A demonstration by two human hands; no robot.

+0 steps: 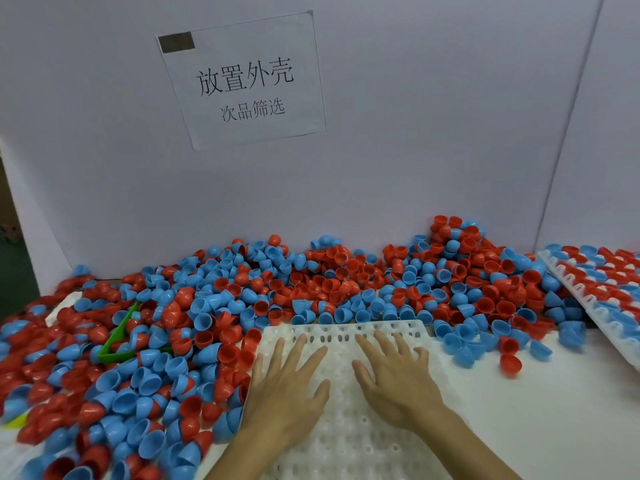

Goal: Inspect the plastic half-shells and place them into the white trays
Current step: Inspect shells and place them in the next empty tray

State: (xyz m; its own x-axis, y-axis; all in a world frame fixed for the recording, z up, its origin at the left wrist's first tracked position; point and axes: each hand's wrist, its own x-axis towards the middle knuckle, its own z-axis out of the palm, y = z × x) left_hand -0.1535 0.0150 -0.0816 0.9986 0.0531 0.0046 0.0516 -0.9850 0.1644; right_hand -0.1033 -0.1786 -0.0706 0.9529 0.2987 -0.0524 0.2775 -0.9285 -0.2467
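A white tray (349,441) with rows of round pockets lies in front of me, and no shells show in the pockets I can see. My left hand (287,393) rests flat on its left part with fingers spread. My right hand (394,375) lies flat on its middle, fingers straight and apart. Neither hand holds a shell. A big heap of red and blue plastic half-shells (242,299) covers the table to the left and behind the tray. A second white tray (588,306), filled with red and blue shells, leans tilted at the far right.
A green plastic scoop (119,337) lies half buried in the heap on the left. A few loose shells (509,363) sit right of the near tray on the white table (536,427). A white partition wall with a paper sign (244,81) stands behind the heap.
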